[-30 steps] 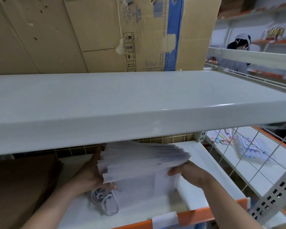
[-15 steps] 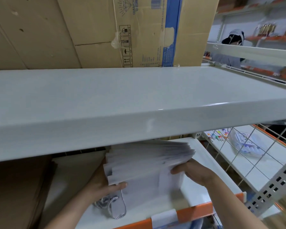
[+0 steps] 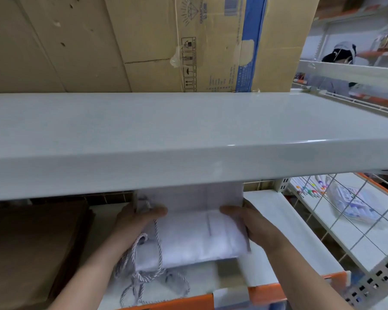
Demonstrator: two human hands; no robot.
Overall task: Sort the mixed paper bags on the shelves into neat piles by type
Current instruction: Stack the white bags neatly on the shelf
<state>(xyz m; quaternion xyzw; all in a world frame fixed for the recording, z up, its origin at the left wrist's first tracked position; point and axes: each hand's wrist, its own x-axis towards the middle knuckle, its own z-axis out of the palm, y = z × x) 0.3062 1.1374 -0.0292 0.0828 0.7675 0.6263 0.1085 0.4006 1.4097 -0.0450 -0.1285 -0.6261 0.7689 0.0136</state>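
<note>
On the lower shelf (image 3: 285, 222) I see my left hand (image 3: 136, 220) and right hand (image 3: 248, 222) gripping opposite sides of a stack of white paper bags (image 3: 195, 238), cord handles (image 3: 143, 274) dangling at left, brown bags (image 3: 31, 249) farther left, the upper shelf (image 3: 188, 142) hiding the stack's top.

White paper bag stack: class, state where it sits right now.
In the head view, the white paper bag stack sits on the lower shelf, gripped between left hand and right hand, right of brown bags.
</note>
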